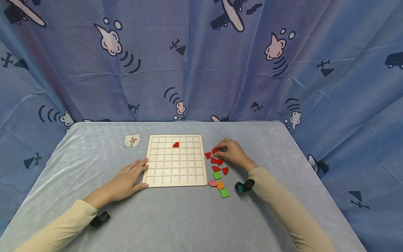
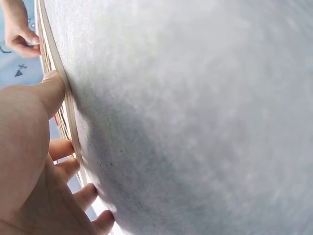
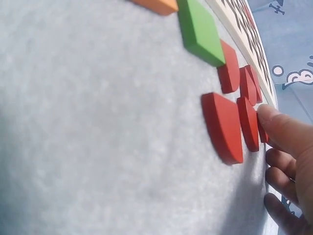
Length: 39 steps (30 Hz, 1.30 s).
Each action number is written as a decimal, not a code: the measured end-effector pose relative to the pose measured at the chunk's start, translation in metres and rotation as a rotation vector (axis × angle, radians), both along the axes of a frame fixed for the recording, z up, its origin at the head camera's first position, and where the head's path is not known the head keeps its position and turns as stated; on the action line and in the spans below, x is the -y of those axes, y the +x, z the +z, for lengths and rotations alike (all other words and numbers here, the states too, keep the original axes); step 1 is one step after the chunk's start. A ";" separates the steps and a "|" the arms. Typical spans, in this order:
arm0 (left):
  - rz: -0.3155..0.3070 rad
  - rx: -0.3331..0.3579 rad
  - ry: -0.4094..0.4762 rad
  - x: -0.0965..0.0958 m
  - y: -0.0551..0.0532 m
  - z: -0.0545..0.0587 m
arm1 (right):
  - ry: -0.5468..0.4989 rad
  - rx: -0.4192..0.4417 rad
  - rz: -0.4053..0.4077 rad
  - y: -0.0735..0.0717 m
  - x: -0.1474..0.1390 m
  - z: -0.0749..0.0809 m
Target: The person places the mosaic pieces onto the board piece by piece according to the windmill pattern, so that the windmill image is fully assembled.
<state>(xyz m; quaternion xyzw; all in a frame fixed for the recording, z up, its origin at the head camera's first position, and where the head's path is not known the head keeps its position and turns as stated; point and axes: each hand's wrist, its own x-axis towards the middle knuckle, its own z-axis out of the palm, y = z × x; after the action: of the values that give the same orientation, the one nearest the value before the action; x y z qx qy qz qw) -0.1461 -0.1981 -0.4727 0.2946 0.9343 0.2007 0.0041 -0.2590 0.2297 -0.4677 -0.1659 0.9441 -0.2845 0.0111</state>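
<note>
A pale wooden grid board [image 1: 176, 168] lies flat on the table, with one red quarter-circle piece [image 1: 176, 145] in an upper cell. My left hand [image 1: 127, 178] rests along the board's left edge, fingers spread and thumb at the near corner; the left wrist view shows the fingertips [image 2: 86, 195] at the rim. To the right of the board, my right hand [image 1: 232, 152] pinches a red quarter-circle block [image 1: 214, 151] between thumb and fingers, low over the cloth. In the right wrist view its thumb [image 3: 279, 125] partly covers that block. Several more red blocks [image 3: 224, 129] lie beside it.
Nearer me by the board's right edge lie two green squares [image 1: 217, 175], an orange square [image 1: 220, 185] and a pink quarter-circle piece [image 1: 212, 183]. A small pattern card [image 1: 132, 140] is left of the board. A blue printed curtain [image 1: 201, 80] hangs behind the table.
</note>
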 end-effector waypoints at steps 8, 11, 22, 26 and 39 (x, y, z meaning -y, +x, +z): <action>0.013 0.034 -0.029 0.000 0.000 0.001 | 0.000 -0.002 -0.003 0.000 0.001 0.000; 0.013 0.037 -0.035 0.000 0.000 0.002 | 0.001 -0.002 -0.002 -0.001 0.001 0.001; 0.018 0.061 -0.053 0.000 -0.002 0.001 | 0.011 0.010 -0.029 -0.001 -0.001 0.002; 0.019 0.065 -0.050 0.000 -0.001 0.001 | 0.016 0.001 -0.029 -0.002 0.001 0.002; 0.018 0.063 -0.052 0.000 -0.001 0.000 | 0.022 -0.001 -0.029 -0.003 0.004 0.004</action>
<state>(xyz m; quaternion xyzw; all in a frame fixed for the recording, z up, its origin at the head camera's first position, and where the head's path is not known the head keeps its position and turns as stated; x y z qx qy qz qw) -0.1472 -0.1983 -0.4724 0.2796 0.9412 0.1857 0.0391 -0.2622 0.2260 -0.4640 -0.1521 0.9495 -0.2743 0.0080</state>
